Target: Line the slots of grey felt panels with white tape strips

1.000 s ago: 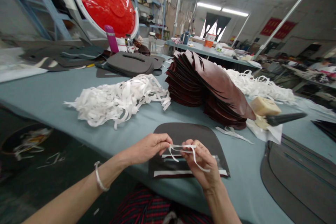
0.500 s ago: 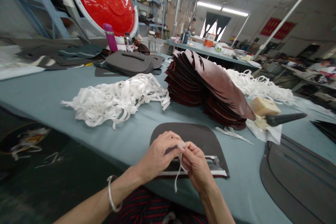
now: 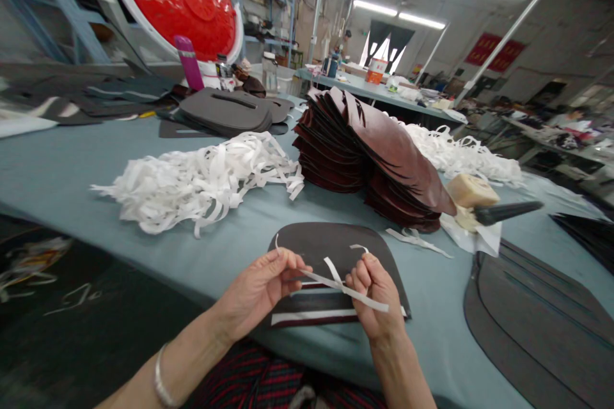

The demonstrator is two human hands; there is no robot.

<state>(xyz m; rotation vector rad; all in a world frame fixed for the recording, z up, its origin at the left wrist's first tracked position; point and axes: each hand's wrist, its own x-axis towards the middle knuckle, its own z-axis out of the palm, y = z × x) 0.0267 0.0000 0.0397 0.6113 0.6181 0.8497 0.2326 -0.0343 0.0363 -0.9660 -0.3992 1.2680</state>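
Two hands: left hand [image 3: 256, 289] and right hand [image 3: 378, 282] above the grey panel [image 3: 330, 243], fingertips pinching white strips [image 3: 367, 300]; together half a second ago, now apart.
Bin [image 3: 56, 239]: pale scraps, floor left of panel.
Table [image 3: 436, 307]: edge near panel's near side; bare cloth right of panel.

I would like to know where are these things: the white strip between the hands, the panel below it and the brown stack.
White strip [image 3: 343, 288]: head view, middle of its length.
Panel [image 3: 323, 240]: head view, its bare far part.
Brown stack [image 3: 393, 140]: head view, its top piece.
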